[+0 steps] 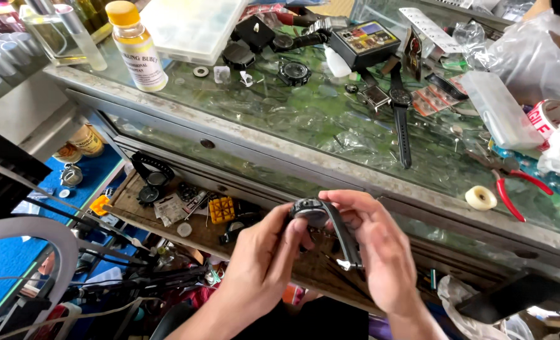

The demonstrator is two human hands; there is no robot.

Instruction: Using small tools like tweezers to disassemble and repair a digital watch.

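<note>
Black-strapped wristwatch (321,217) gripped in both hands over an open drawer, below the glass counter (292,119).

Left to right: a yellow-capped bottle (136,45) stands at the counter's far left; the left hand (261,261) pinches the watch case between thumb and fingers; the right hand (380,252) clasps the strap and steadies the case; red-handled pliers (513,182) and a roll of tape (481,198) lie further right near the counter's edge. The watch hangs above the cluttered drawer (185,208), so a slipped grip would likely drop it among loose parts; any small pin freed from the strap could vanish there; the tape roll sits close enough to the edge to be knocked off.
</note>
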